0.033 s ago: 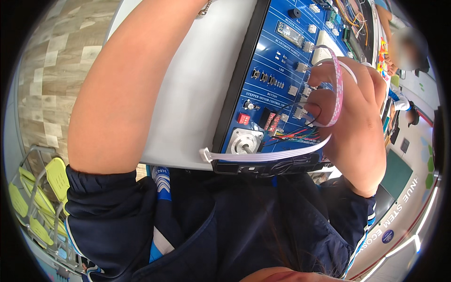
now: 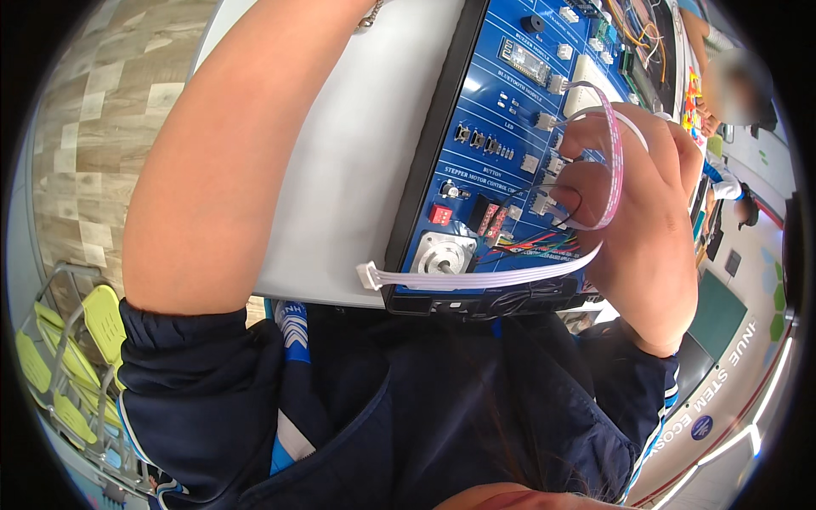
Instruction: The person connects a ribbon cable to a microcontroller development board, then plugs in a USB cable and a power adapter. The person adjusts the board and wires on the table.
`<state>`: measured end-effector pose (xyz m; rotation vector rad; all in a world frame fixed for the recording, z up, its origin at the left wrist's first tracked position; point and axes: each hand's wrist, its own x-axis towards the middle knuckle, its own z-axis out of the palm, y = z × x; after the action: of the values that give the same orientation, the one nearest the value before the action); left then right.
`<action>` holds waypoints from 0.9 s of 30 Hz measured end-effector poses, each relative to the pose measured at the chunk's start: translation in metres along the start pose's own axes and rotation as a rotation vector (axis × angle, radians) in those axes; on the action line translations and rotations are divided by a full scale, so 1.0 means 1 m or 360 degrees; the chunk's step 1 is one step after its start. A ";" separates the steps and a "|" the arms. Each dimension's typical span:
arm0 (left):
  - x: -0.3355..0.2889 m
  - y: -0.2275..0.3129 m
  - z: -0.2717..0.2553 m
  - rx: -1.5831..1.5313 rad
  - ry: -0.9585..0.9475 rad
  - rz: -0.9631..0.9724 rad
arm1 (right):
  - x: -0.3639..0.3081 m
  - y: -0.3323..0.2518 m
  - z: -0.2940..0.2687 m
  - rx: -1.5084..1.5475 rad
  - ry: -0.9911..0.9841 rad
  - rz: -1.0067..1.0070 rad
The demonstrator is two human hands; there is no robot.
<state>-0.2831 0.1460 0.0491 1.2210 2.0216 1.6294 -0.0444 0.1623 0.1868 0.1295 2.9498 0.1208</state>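
Observation:
A blue electronics training board (image 2: pixel 476 110) in a black case lies in front of me. My right hand (image 2: pixel 642 183) is over its right side, thumb and index finger curled in a pinch at a row of white sockets; what sits between the fingertips is hidden. A pink-and-white ribbon cable (image 2: pixel 614 157) loops across the fingers from a plugged connector (image 2: pixel 558 83). From under the hand, a white ribbon cable (image 2: pixel 484 282) runs left over the stepper motor (image 2: pixel 442 255), its loose plug (image 2: pixel 370 275) past the case edge. My left forearm (image 2: pixel 229 161) reaches up; its hand is out of view.
The white table (image 2: pixel 340 187) extends left of the case. Coloured jumper wires (image 2: pixel 540 246) cross the board's near part, and more wires (image 2: pixel 637 34) lie at the far right. Green chairs (image 2: pixel 72 365) stand on the left. Other people (image 2: pixel 739 93) are at the right.
The loose plug of the white ribbon cable has shifted slightly to the left and up. My right hand and left forearm stay almost where they were.

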 end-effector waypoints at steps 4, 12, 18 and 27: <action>0.002 -0.003 0.004 -0.0024 0.0020 0.0029 | -0.004 -0.001 0.003 -0.0024 0.0063 -0.0013; 0.006 -0.007 0.002 -0.0021 0.0012 0.0021 | -0.018 0.009 0.013 0.0092 0.0256 -0.0085; 0.013 -0.013 0.003 0.0066 0.0067 0.0037 | -0.054 0.006 0.016 0.0211 0.0873 -0.0014; 0.015 -0.023 0.015 0.0059 0.0056 0.0132 | -0.097 -0.029 0.037 0.1190 0.1361 0.0007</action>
<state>-0.2923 0.1667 0.0282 1.3148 2.0562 1.6693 0.0552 0.1267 0.1657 0.2255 3.6271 -1.2220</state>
